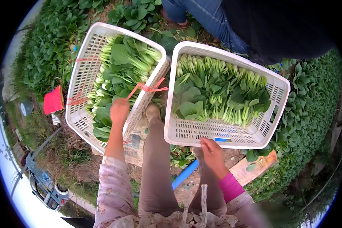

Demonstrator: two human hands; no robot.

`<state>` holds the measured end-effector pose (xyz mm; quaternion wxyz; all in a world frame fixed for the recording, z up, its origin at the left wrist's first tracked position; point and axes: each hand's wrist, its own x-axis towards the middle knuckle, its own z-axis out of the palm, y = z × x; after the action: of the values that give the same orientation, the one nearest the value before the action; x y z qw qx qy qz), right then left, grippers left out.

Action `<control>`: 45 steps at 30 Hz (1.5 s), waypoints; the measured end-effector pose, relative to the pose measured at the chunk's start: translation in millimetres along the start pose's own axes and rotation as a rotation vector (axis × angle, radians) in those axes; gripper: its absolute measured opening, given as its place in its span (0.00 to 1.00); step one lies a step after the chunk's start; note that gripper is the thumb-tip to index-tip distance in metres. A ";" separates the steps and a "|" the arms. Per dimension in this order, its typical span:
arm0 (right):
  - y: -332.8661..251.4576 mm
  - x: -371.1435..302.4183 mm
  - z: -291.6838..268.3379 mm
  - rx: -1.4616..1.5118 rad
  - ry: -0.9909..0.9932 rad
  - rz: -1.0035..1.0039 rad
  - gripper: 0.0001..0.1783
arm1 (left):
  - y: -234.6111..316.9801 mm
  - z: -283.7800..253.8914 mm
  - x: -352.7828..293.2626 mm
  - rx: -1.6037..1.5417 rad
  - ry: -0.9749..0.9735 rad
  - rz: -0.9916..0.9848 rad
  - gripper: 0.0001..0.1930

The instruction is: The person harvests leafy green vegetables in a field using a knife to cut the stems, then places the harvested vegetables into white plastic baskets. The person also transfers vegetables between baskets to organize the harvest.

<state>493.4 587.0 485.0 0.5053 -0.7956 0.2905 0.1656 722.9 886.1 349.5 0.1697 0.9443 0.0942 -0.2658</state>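
Note:
My left hand (119,111) is closed on one end of a red plastic tie (134,91). The tie is looped round the right-hand rim of the left white crate (75,87). Bok choy (119,72) lies in that crate, some of it beneath my hand. My right hand (212,151) grips the near rim of the right white crate (228,143), fingertips at the top edge. Rows of bok choy (224,89) fill most of that second crate, stems toward its far and near sides, leaves in the middle.
Another person in jeans (212,19) stands behind the right crate. Green leafy plants (307,110) grow on both sides. A red object (54,100) sits left of the left crate. Near my feet are a blue pipe (185,174) and a flattened sack (135,146). A vehicle (45,186) stands far left.

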 end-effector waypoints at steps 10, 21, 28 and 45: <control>124.2 14.1 -35.5 -0.373 0.081 -0.257 0.15 | 113.8 -26.0 92.4 0.591 0.568 1.106 0.16; 158.8 33.2 -18.6 -0.419 -0.097 -0.303 0.12 | 99.3 28.3 147.1 0.861 0.339 1.000 0.21; 206.2 2.2 -15.4 -0.528 -0.086 -0.330 0.14 | 83.3 40.0 145.7 0.740 0.473 1.292 0.22; -93.7 280.3 129.4 -0.859 0.132 -1.054 0.09 | 68.3 41.1 145.9 0.633 0.452 1.320 0.16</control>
<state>773.8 650.8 339.0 0.1391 -0.9692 -0.1969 -0.0511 844.6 820.5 257.2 -0.0087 0.8398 -0.5374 0.0761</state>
